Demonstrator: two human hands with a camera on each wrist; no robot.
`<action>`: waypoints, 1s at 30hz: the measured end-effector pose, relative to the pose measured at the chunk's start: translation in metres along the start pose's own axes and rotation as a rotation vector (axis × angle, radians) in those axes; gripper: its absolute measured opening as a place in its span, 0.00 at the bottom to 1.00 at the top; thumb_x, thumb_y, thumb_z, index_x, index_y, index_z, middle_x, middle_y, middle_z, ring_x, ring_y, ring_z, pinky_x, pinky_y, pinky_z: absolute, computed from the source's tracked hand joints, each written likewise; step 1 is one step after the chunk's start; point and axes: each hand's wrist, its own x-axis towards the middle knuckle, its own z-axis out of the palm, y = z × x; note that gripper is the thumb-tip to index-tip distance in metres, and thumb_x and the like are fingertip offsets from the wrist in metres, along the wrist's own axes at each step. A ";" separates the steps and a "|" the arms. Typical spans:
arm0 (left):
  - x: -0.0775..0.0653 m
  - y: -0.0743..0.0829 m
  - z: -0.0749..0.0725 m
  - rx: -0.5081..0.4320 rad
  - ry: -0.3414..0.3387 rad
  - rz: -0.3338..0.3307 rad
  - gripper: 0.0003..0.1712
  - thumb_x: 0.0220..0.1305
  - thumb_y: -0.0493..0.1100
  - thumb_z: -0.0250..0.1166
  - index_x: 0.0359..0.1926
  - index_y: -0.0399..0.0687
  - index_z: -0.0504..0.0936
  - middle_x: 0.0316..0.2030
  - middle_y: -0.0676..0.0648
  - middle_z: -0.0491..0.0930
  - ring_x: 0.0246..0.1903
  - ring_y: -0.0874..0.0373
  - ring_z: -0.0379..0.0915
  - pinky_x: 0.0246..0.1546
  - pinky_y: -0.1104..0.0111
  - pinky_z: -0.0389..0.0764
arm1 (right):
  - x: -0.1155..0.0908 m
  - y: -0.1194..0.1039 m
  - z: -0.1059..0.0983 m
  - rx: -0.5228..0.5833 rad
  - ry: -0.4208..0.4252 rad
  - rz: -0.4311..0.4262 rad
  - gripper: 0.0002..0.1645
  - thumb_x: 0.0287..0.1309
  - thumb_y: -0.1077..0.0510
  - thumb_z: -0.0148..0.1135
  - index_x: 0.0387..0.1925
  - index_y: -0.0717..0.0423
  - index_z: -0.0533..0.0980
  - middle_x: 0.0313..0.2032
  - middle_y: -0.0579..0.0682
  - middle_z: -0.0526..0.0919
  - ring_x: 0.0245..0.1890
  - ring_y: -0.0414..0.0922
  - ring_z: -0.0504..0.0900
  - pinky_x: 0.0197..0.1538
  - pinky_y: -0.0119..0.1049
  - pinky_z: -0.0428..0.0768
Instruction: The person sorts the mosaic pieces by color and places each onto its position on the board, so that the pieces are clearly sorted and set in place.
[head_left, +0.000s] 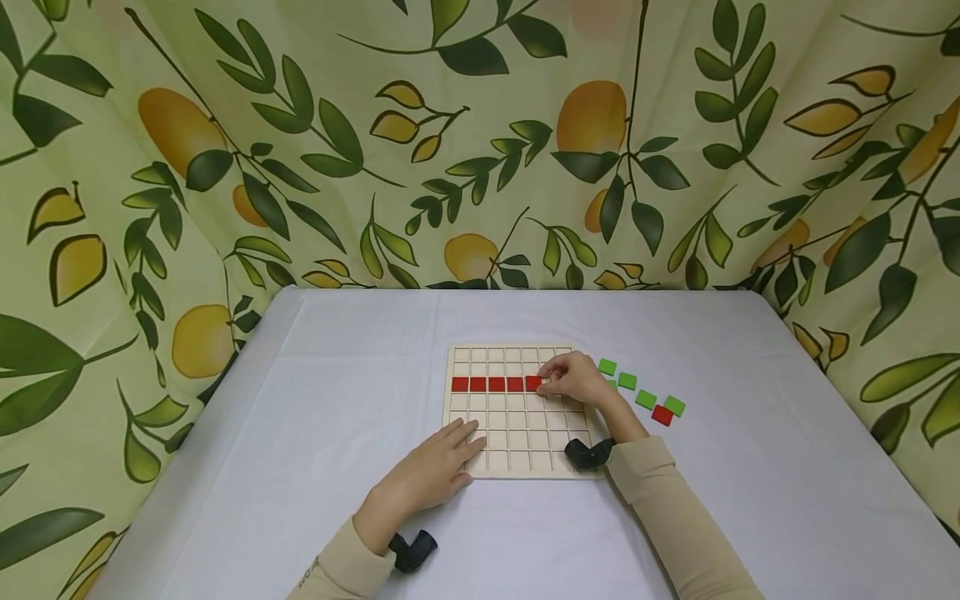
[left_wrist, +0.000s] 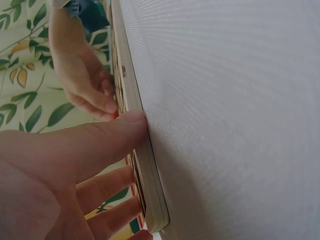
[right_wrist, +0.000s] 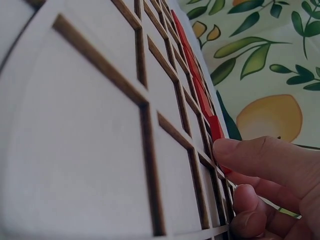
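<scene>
A pale wooden grid board (head_left: 517,437) lies flat on the table. Along one of its upper rows runs a line of red square tiles (head_left: 477,384), starting at the left edge. My right hand (head_left: 577,377) pinches the rightmost red tile (right_wrist: 216,128) between thumb and fingers. That tile stands slightly tilted in the right wrist view, at the end of the line. My left hand (head_left: 427,471) rests on the board's near left corner, fingers fairly straight, with the thumb (left_wrist: 132,120) touching the front edge.
Several loose green tiles (head_left: 627,381) and one red tile (head_left: 662,415) lie right of the board, partly behind my right hand. A white cloth (head_left: 300,400) covers the table. Behind hangs a leaf-and-fruit patterned curtain (head_left: 480,167). Each wrist carries a black device (head_left: 414,552).
</scene>
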 end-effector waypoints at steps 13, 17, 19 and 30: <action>0.000 0.000 0.001 -0.009 0.005 0.006 0.28 0.64 0.42 0.63 0.65 0.43 0.71 0.69 0.40 0.66 0.70 0.41 0.60 0.70 0.53 0.68 | -0.002 0.000 0.001 0.018 0.001 0.033 0.13 0.45 0.61 0.74 0.34 0.63 0.83 0.18 0.44 0.72 0.23 0.39 0.68 0.30 0.28 0.66; 0.000 0.000 0.001 0.000 0.003 0.003 0.28 0.64 0.43 0.63 0.65 0.44 0.71 0.69 0.40 0.66 0.70 0.42 0.60 0.70 0.53 0.68 | -0.003 -0.001 0.001 0.031 0.003 0.046 0.13 0.45 0.61 0.75 0.34 0.63 0.83 0.18 0.43 0.71 0.23 0.40 0.68 0.31 0.29 0.67; 0.001 0.000 0.002 -0.005 0.006 0.006 0.28 0.64 0.42 0.63 0.65 0.44 0.71 0.69 0.40 0.66 0.70 0.42 0.60 0.71 0.53 0.68 | -0.004 -0.002 0.001 0.037 0.005 0.051 0.13 0.44 0.62 0.75 0.34 0.63 0.83 0.18 0.43 0.71 0.23 0.40 0.67 0.30 0.29 0.67; 0.002 0.000 0.002 -0.004 0.003 0.002 0.28 0.65 0.43 0.62 0.65 0.44 0.71 0.70 0.40 0.65 0.71 0.42 0.60 0.71 0.53 0.68 | -0.008 0.001 0.000 0.053 0.014 0.041 0.14 0.45 0.61 0.75 0.35 0.63 0.83 0.18 0.43 0.71 0.22 0.40 0.67 0.28 0.28 0.65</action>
